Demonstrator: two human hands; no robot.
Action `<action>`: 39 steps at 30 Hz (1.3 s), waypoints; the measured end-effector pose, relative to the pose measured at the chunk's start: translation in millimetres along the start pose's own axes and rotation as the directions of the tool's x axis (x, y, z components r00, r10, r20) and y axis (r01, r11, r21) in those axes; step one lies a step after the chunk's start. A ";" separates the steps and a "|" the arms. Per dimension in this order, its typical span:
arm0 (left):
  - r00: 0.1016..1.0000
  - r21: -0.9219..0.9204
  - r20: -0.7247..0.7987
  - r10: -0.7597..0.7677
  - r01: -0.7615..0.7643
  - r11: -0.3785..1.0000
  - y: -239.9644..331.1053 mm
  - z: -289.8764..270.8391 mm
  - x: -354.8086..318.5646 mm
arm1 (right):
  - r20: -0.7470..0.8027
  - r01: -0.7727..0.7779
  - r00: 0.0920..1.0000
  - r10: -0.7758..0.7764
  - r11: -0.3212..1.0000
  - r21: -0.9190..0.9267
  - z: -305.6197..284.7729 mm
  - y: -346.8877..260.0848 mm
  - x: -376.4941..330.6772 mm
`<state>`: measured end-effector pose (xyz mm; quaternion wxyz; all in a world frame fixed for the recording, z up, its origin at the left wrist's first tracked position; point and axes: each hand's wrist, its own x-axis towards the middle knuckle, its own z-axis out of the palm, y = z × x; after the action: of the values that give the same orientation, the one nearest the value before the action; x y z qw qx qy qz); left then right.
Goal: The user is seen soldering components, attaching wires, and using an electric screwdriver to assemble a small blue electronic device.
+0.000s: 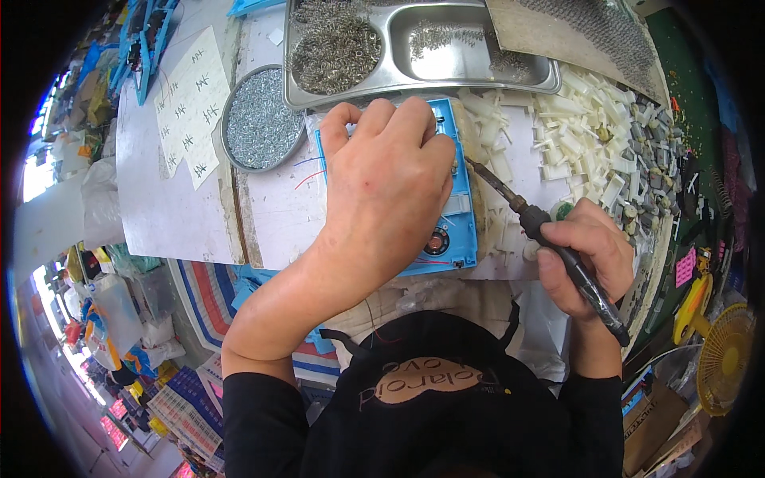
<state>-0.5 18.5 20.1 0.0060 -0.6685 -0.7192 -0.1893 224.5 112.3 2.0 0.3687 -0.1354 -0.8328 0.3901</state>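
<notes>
My right hand (594,255) grips a soldering iron (578,275) by its black handle. The iron's metal shaft slants up and left, and its tip is at the right edge of a blue plastic housing (464,227). Over that housing lies my left hand (386,163), knuckles up and fingers curled down; its fingertips, and whatever they pinch, are hidden. A round black part (437,241) like a small speaker sits in the housing's near end. Thin red and blue wires (309,177) stick out left of my left hand.
Beyond the housing stands a steel tray (390,80) with springs (335,52). A round dish of small metal pieces (263,119) is left, beside a marked paper sheet (191,107). White plastic parts (586,131) and dark parts (649,159) pile right. A yellow fan (725,358) is lower right.
</notes>
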 end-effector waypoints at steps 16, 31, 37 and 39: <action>0.996 -0.101 -0.084 -0.017 0.009 0.995 -12.0 -12.0 -14.3 | -0.034 -0.039 0.999 0.037 0.999 -0.035 -16.1 -4.9 -6.4; 0.947 -0.377 -0.312 -0.076 -0.050 0.925 -47.4 -4.2 -37.8 | -0.052 -0.013 0.999 0.015 0.999 0.037 2.1 -8.8 9.9; 0.894 -0.837 0.015 -0.447 0.256 0.484 -31.8 6.2 -39.3 | -0.055 -0.348 0.928 0.369 0.909 0.230 53.7 -23.6 38.2; 0.871 -0.869 0.131 -0.474 0.331 0.369 -29.9 1.5 -39.4 | -0.021 -0.321 0.942 0.336 0.915 0.245 73.6 -19.3 54.6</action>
<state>-24.8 -19.8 0.5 -0.3286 -0.3650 -0.6599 -0.5686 135.0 87.1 13.0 0.3373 -0.2402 -0.7335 0.5390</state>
